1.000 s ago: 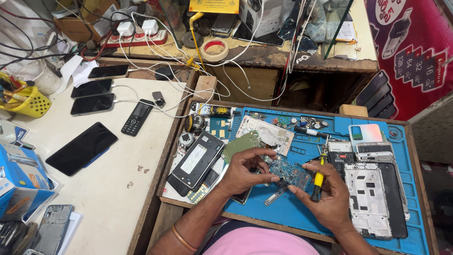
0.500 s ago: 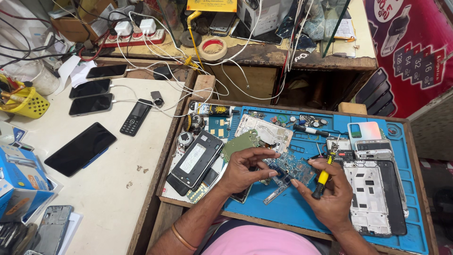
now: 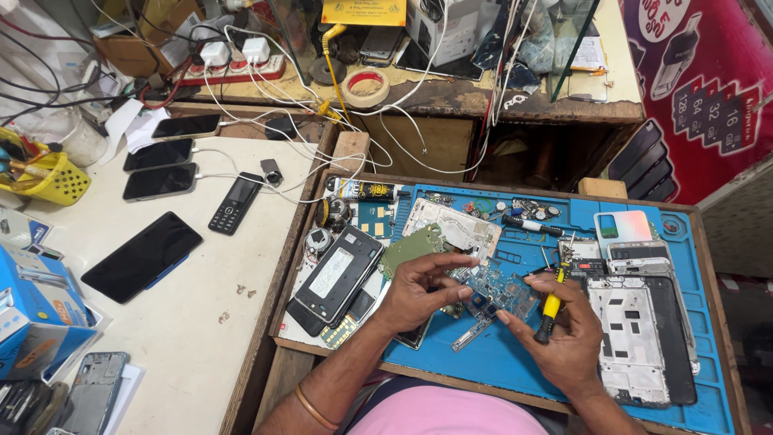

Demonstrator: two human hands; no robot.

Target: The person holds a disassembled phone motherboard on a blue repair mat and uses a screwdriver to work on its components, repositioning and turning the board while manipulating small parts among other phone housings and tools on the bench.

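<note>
You had a small blue circuit board (image 3: 501,292) in front of you. It was flat and thin, with tiny dark and silver parts on top, and it sat just above the middle of the blue work mat (image 3: 515,362).

The mat lay in a wooden tray on the surface. A green circuit board (image 3: 412,246) lay just to the left of the blue one, and a dark phone (image 3: 338,274) lay face up beside that. A white phone frame (image 3: 628,338) lay on the right side of the mat. On the pale surface (image 3: 185,338) to your left were more phones on white charging wires, a yellow basket (image 3: 48,181) and a blue box (image 3: 36,310). A roll of tape (image 3: 365,86) sat on the old wooden shelf behind.

Your left hand (image 3: 419,290) was curled, with the fingertips pinching the left edge of the blue board. Your right hand (image 3: 564,334) was closed around a screwdriver (image 3: 552,302) with a yellow and black handle, and its tip pointed up. One finger of that hand reached out to touch the board's right side.
</note>
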